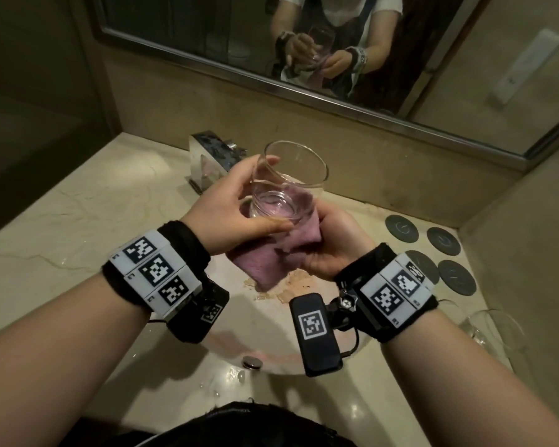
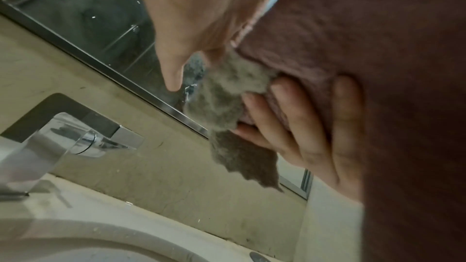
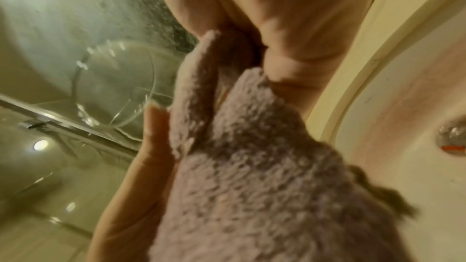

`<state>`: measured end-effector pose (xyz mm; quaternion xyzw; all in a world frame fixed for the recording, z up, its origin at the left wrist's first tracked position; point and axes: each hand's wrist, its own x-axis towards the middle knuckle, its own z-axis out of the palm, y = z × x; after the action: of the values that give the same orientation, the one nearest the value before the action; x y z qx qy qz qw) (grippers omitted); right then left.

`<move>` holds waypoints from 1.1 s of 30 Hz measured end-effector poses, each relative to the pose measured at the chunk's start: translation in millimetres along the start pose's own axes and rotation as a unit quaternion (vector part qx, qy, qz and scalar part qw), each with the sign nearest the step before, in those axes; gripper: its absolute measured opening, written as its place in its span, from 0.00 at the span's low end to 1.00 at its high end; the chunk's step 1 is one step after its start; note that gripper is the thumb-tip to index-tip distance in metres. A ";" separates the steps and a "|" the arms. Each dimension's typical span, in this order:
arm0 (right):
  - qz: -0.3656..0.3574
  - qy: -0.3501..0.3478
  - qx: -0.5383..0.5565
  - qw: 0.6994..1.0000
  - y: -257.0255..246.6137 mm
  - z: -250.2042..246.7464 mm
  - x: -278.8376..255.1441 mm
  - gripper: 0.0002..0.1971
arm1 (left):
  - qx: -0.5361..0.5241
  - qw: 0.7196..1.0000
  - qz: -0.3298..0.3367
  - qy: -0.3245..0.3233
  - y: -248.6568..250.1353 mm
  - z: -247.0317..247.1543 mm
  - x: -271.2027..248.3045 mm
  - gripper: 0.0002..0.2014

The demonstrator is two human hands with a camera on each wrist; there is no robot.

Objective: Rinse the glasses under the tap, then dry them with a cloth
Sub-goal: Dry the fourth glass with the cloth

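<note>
- Head view: both wrists sit nearest the lens, each strapped with a marker band and a camera.
- Left hand point(image 1: 236, 201) grips the glass point(image 1: 291, 182) by its side, thumb near the base, fingers curled round to the rim.
- Right hand point(image 1: 333, 243) clasps the pink cloth point(image 1: 271, 256) round the glass base; glass tilted, mouth facing away, held over the basin point(image 1: 259, 321).
- Tap point(image 1: 207, 162) stands behind the glass. Four dark coasters point(image 1: 433, 250) lie on the counter point(image 1: 78, 214) to the right; a second glass point(image 1: 494, 330) stands near them.
- Mirror point(image 1: 207, 37) reflects the hands.
- Left wrist view: cloth point(image 2: 353, 47) fills the right; right-hand fingers point(image 2: 290, 107) press it from below.
- Right wrist view: cloth point(image 3: 252, 166) bunched in the palm, glass point(image 3: 113, 87) beyond it.
</note>
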<state>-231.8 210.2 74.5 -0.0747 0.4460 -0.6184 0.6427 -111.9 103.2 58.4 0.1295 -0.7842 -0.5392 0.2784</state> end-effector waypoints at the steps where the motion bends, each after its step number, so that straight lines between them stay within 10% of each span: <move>1: -0.001 0.012 -0.007 1.000 -0.8 -3.2 -1.8 0.20 | -0.001 1.000 -0.004 0.007 -0.8 -1.9 0.7 0.43; 15: -0.052 0.054 -0.062 0.995 -8.1 -5.2 -14.9 0.22 | -0.153 0.986 -0.044 -0.041 -2.7 20.0 3.8 0.38; 23: -0.104 0.108 -0.143 0.978 -10.0 -12.6 -42.1 0.38 | -0.179 0.981 -0.059 -0.052 9.3 39.6 13.4 0.52; 33: -0.245 0.314 -0.438 0.806 2.3 -26.9 -104.0 0.40 | -0.150 0.980 -0.046 -0.124 21.7 89.9 6.8 0.42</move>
<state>-231.1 312.6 107.2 -0.2572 0.8139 -0.4838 0.1932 -167.2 177.7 56.6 0.0539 -0.7159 -0.6750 0.1702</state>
